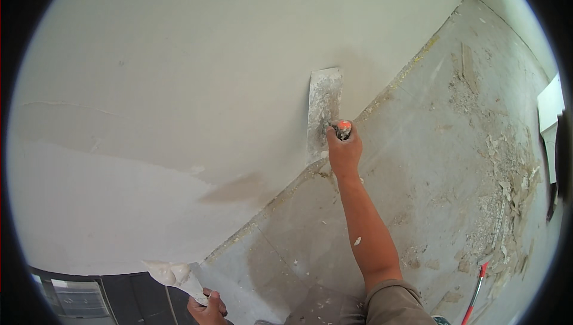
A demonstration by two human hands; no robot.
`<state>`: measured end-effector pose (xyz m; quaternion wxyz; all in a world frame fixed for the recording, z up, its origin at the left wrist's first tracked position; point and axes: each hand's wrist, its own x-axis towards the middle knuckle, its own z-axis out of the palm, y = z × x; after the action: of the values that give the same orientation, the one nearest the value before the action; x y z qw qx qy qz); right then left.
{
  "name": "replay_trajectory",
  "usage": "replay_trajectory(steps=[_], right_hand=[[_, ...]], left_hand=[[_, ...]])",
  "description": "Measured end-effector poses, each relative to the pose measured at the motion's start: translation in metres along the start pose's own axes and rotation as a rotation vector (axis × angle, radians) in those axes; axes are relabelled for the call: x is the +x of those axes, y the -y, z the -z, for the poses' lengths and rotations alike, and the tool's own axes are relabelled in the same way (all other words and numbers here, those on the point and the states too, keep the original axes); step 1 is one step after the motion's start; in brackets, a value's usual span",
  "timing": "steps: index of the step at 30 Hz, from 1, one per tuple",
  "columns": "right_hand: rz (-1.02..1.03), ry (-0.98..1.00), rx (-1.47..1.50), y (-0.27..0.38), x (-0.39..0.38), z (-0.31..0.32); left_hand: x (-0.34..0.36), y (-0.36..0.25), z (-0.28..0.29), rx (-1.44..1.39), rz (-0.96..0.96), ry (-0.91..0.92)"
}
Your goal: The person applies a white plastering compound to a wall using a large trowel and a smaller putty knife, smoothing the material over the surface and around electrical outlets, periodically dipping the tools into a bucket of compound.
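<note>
My right hand (345,156) is closed round the orange-tipped handle of a plastering trowel (324,95). Its long, putty-smeared metal blade lies against the pale wall (203,44), with the lower end close to where wall meets floor. At the bottom left, my left hand (207,309) grips a putty knife (193,288) by its lower end. A mound of white putty (169,272) covers the knife's upper part. Brighter white coating (107,199) spreads over the lower left of the wall, and a darker beige patch (236,191) shows beside it.
The grey concrete floor (382,217) runs along the wall's foot. Broken plaster debris (492,199) is strewn over its right side, near a red-handled long tool (477,289). A white panel-like object (548,107) stands at the right edge. Dark framed panels (128,298) are at lower left.
</note>
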<state>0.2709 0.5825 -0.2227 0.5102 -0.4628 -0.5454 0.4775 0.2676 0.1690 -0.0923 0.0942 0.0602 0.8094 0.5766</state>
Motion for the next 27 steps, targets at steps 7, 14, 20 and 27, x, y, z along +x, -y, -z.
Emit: replay_trajectory(steps=[7,14,20,27], right_hand=[[-0.006,0.040,-0.027,0.016,0.000,0.002],[-0.028,0.027,0.013,0.008,0.000,0.003],[-0.045,0.052,-0.003,0.013,0.003,0.002],[0.032,0.185,0.017,0.024,-0.041,0.020]], left_hand=[[0.000,0.001,0.000,-0.008,-0.015,-0.001],[0.001,-0.004,-0.003,-0.012,0.019,-0.024],[0.003,0.004,0.001,-0.002,-0.027,0.029],[0.007,0.001,-0.002,0.027,-0.041,-0.014]])
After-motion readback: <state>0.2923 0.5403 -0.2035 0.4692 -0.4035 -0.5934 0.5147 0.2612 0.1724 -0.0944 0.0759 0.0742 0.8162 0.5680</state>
